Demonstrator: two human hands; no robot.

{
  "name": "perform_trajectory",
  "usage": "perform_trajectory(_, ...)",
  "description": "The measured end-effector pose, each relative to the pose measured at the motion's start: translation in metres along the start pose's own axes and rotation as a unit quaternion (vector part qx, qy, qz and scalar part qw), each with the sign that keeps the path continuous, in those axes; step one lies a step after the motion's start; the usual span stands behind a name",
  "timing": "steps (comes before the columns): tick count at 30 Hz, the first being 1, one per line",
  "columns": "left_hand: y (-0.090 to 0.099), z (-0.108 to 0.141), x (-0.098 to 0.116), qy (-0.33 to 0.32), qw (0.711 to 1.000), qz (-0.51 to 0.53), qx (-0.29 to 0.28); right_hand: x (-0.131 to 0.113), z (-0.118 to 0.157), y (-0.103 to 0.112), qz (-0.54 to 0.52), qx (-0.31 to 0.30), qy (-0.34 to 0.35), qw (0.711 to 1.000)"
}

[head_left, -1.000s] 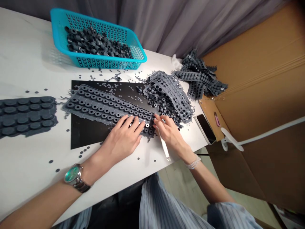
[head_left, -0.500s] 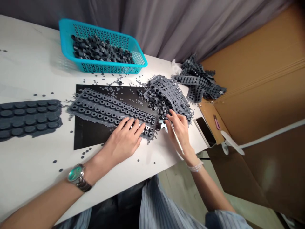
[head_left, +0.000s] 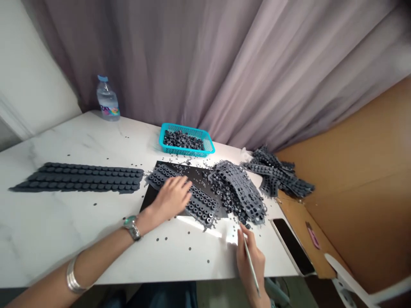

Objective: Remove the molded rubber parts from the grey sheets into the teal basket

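Note:
My left hand lies over the middle of a dark rubber strip studded with ring-shaped pieces, its fingers spread. That strip rests slanting across a black mat. In my right hand is a thin white stick-like tool, pinched between the fingers near the front edge of the table. Just beyond that hand lies a heap of small black rings, partly covered by a perforated grey sheet. Whether the tool's tip touches anything is too small to tell.
A turquoise basket of black rings stands behind the mat. Another studded strip lies left. Rubber scraps, a phone and a pink cutter are right. A water bottle stands at the back left.
The view has tilted up, bringing the bottle and more curtain into sight. My left hand has shifted leftward along the strip. My right hand, still with the tool, has drawn back from the ring heap.

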State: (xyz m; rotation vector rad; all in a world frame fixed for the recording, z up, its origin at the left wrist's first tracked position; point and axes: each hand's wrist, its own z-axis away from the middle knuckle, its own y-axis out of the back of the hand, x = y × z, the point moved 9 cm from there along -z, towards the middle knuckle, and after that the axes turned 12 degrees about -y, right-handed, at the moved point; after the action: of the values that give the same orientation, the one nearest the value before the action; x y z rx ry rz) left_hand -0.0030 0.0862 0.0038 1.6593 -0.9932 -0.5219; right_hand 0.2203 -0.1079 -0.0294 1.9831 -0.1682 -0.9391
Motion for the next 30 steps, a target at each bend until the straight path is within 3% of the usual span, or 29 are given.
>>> perform_trajectory(5, 0.025, 0.013, -0.104, 0.18, 0.983, -0.043, 0.006, 0.007, 0.009, 0.003, -0.073, -0.042, -0.046, 0.995)
perform_trajectory(9, 0.012, 0.021, -0.136, 0.221, 0.974, -0.03, -0.034, 0.001, 0.017, 0.007, -0.16, -0.041, -0.087, 0.982)
perform_trajectory(13, -0.003, 0.018, -0.136, 0.232, 0.971, -0.013, -0.052, -0.008, 0.027, 0.002, -0.269, -0.057, -0.144, 0.951)
perform_trajectory(18, -0.004, 0.009, -0.134, 0.221, 0.974, 0.023, -0.039, -0.021, 0.03, -0.006, -0.343, -0.097, -0.153, 0.922)
perform_trajectory(23, 0.016, 0.001, -0.122, 0.19, 0.98, 0.051, 0.023, -0.013, 0.028, -0.018, -0.349, -0.121, -0.178, 0.912)
perform_trajectory(30, 0.061, -0.022, -0.072, 0.127, 0.982, 0.052, 0.128, 0.019, 0.031, -0.026, -0.358, -0.035, -0.236, 0.903)
